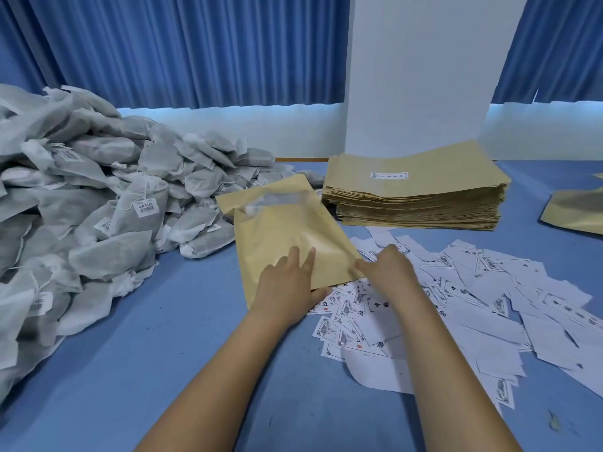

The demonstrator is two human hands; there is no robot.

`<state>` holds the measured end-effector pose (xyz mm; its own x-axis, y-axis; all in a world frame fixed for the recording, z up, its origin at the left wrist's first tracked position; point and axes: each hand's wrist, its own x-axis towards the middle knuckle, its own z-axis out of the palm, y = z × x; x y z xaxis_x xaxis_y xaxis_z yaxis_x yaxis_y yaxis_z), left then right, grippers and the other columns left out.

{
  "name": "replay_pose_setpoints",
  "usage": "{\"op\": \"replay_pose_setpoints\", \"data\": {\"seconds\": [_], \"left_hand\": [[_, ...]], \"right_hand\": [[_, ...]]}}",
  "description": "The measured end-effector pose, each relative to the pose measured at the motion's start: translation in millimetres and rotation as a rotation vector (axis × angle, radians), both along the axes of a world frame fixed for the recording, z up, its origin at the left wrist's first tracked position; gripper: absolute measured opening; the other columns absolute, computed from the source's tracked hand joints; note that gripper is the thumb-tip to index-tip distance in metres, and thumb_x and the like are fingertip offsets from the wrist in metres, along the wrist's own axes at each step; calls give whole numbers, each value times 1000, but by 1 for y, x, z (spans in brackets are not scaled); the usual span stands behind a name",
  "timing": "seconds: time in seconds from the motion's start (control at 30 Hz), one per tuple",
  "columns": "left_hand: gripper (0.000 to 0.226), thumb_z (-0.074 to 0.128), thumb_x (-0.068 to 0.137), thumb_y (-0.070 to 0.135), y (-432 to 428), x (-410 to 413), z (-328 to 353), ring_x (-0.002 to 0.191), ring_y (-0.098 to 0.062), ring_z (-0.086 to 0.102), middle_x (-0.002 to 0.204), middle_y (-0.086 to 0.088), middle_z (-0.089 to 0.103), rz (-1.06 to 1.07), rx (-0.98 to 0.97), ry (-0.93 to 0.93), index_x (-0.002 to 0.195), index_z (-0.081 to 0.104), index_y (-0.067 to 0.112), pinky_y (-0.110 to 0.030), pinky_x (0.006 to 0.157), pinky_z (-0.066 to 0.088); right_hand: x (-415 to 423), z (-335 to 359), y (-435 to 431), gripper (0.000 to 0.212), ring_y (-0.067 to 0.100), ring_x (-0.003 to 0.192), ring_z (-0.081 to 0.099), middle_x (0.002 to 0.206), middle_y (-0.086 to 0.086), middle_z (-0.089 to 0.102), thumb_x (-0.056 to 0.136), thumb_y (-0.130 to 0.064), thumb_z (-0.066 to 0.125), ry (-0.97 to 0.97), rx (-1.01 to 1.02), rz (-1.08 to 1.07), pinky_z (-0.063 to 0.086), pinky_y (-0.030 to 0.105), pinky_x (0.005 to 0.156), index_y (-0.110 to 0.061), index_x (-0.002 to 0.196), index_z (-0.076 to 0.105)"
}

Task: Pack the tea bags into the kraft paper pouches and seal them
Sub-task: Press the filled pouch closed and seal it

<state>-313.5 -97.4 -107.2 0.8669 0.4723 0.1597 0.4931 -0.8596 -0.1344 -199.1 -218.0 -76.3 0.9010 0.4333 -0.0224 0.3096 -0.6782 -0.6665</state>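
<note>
A kraft paper pouch [280, 230] lies on the blue table, its mouth pointing away from me with a clear strip showing there. My left hand [287, 285] rests flat on the pouch's near end, fingers straight. My right hand [388, 265] touches the pouch's near right corner; whether it pinches the corner I cannot tell. A big heap of grey tea bags [98, 203] with white tags fills the left side. A thick stack of flat kraft pouches [417, 194] sits behind on the right.
Loose white printed labels [473, 305] are scattered over the table on the right. Another kraft pouch [577, 210] lies at the far right edge. Blue curtains and a white pillar [421, 70] stand behind the table.
</note>
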Motion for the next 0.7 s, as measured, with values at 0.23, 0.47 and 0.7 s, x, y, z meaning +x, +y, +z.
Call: {"op": "replay_pose_setpoints", "data": {"seconds": [0.23, 0.47, 0.7], "left_hand": [[53, 40, 96, 44, -2, 2, 4, 93, -26, 61, 104, -3, 64, -98, -87, -134, 147, 29, 39, -32, 63, 38], [45, 34, 97, 50, 0, -1, 13, 87, -21, 65, 96, 0, 70, -116, 74, -342, 142, 39, 42, -31, 65, 41], [38, 51, 90, 35, -59, -11, 16, 42, -29, 61, 56, -12, 65, -233, -1280, -786, 78, 69, 4, -32, 41, 49]], "right_hand": [[0, -2, 12, 16, 22, 67, 55, 77, 10, 58, 82, -18, 72, 292, 366, -19, 44, 31, 62, -4, 83, 64], [-18, 6, 17, 6, 20, 62, 62, 75, 13, 63, 84, 4, 66, 783, 1028, -192, 51, 19, 44, 5, 82, 61], [-21, 5, 11, 20, 14, 30, 50, 41, 4, 56, 82, 6, 67, 873, 1113, -228, 38, 15, 36, 0, 67, 55]]}}
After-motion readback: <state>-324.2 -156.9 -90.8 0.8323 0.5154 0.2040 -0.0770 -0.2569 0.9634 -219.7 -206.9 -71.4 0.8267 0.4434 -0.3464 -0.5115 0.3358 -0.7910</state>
